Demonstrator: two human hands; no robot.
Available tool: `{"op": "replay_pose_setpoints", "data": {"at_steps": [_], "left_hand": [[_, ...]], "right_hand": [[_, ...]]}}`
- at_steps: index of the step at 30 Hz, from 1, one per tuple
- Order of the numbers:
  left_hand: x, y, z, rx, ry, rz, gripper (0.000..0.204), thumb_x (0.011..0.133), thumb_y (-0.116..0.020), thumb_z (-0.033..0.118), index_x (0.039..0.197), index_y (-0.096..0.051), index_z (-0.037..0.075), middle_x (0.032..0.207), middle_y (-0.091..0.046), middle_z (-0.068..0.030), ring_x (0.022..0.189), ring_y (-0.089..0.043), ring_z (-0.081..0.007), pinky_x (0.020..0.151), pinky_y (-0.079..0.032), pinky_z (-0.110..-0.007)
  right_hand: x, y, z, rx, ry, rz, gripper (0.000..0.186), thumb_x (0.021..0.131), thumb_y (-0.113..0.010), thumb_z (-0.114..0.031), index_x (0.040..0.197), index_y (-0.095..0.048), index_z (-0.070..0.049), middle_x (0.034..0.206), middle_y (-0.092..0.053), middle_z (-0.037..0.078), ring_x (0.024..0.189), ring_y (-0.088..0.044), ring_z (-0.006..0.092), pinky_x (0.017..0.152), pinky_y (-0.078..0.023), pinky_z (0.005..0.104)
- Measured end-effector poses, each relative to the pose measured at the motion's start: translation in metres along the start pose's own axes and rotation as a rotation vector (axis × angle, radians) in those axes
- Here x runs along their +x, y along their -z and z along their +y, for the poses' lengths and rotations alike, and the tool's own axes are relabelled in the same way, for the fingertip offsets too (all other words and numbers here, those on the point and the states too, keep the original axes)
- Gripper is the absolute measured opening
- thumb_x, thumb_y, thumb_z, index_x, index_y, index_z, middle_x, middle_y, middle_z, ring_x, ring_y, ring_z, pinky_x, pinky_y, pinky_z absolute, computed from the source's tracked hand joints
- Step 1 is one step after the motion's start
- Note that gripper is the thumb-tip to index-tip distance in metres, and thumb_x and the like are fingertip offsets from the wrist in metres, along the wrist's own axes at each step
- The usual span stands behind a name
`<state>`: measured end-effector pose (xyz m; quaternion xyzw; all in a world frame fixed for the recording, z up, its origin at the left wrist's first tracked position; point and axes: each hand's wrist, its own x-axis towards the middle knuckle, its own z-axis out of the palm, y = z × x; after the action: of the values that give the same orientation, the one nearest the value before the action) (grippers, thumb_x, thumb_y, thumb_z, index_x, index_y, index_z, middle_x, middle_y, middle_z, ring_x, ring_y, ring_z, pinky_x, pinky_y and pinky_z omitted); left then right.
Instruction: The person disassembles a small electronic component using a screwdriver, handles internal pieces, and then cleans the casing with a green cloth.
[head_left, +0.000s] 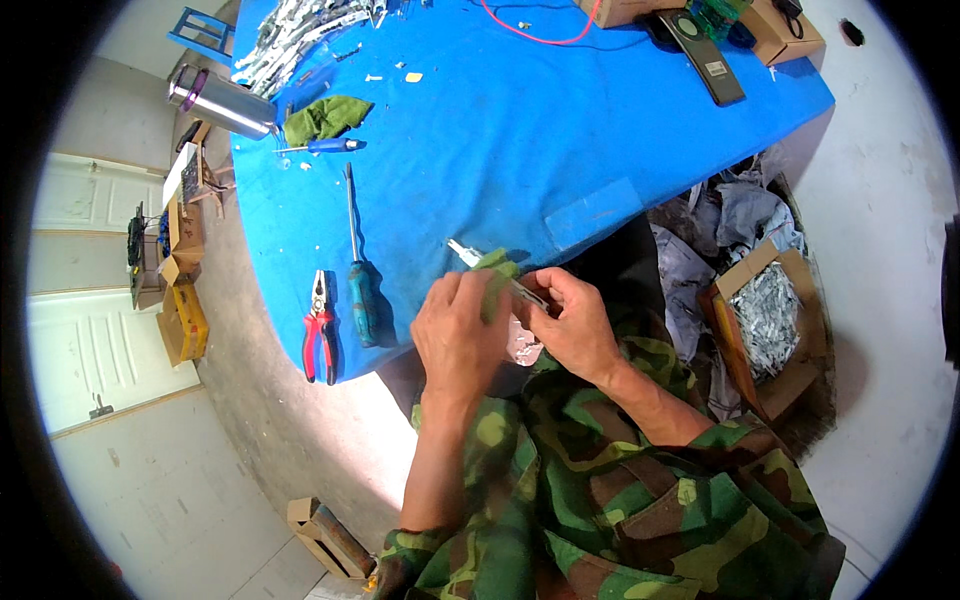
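Observation:
Near the front edge of the blue-covered table, my left hand [458,328] is closed around a piece of green cloth [495,268] wrapped about a slim silvery metal part [463,253]. One end of that part sticks out past the cloth, pointing up and left. With thumb and fingers, my right hand [572,325] pinches the near end of the same part. To the left lie a teal-handled screwdriver [363,300] and red-and-blue pliers [320,335]. Most of the fingers of my left hand are hidden behind its back.
A steel thermos [225,102], a green rag [328,118] and a blue-handled screwdriver [330,146] lie at the far left. Behind them is a heap of silvery strips [295,40]. A dark phone-like device [703,60] rests far right. Below stands a carton [790,385] of metal pieces.

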<state>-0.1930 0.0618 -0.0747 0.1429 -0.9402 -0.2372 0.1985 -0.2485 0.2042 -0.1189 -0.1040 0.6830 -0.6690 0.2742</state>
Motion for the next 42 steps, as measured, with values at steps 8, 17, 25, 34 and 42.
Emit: {"op": "replay_pose_setpoints", "data": {"at_steps": [8, 17, 25, 34, 42], "left_hand": [[0.017, -0.007, -0.03, 0.023, 0.13, 0.129, 0.016, 0.089, -0.078, 0.014, 0.098, -0.072, 0.003, 0.09, -0.072, -0.0178, 0.081, -0.07, -0.0384, 0.07, -0.055, -0.044], [0.018, 0.013, -0.038, 0.063, 0.169, 0.293, 0.033, 0.097, -0.076, 0.02, 0.121, -0.07, -0.001, 0.116, -0.072, -0.0203, 0.108, -0.069, -0.0345, 0.092, -0.054, -0.042], [-0.018, 0.025, -0.003, -0.002, -0.028, 0.239, 0.036, 0.092, -0.079, 0.014, 0.123, -0.068, -0.001, 0.12, -0.07, -0.0206, 0.115, -0.065, -0.0333, 0.099, -0.051, -0.042], [-0.045, 0.019, -0.012, -1.129, 0.637, -0.079, 0.019, 0.099, -0.073, 0.012, 0.11, -0.07, -0.002, 0.095, -0.071, -0.0006, 0.087, -0.063, -0.0068, 0.079, -0.051, -0.024], [-0.057, 0.025, -0.025, -1.216, 0.611, -0.15, 0.016, 0.1, -0.072, 0.015, 0.105, -0.068, 0.0, 0.093, -0.071, -0.0022, 0.084, -0.064, -0.0091, 0.077, -0.052, -0.026]], "right_hand": [[-0.002, 0.001, -0.002, 0.113, -0.106, -0.032, 0.029, 0.093, -0.073, -0.013, 0.115, -0.066, 0.005, 0.097, -0.076, 0.011, 0.084, -0.07, 0.0117, 0.073, -0.056, 0.028], [-0.01, 0.003, -0.011, 0.457, -0.275, 0.005, 0.034, 0.096, -0.075, -0.017, 0.121, -0.062, 0.001, 0.099, -0.072, 0.007, 0.078, -0.066, 0.0086, 0.058, -0.049, 0.0218], [-0.014, -0.003, -0.019, 0.477, -0.174, -0.05, 0.031, 0.095, -0.076, -0.011, 0.121, -0.062, 0.0, 0.103, -0.071, 0.005, 0.084, -0.065, 0.0057, 0.064, -0.052, 0.0216], [-0.026, -0.014, -0.025, 0.325, -0.067, -0.14, 0.031, 0.092, -0.081, -0.009, 0.117, -0.066, 0.003, 0.104, -0.074, 0.005, 0.09, -0.07, 0.0085, 0.077, -0.057, 0.0246], [-0.025, -0.009, -0.029, 0.236, -0.115, -0.265, 0.026, 0.092, -0.082, -0.012, 0.11, -0.071, 0.002, 0.098, -0.076, 0.004, 0.089, -0.071, 0.0079, 0.078, -0.057, 0.0241]]}}
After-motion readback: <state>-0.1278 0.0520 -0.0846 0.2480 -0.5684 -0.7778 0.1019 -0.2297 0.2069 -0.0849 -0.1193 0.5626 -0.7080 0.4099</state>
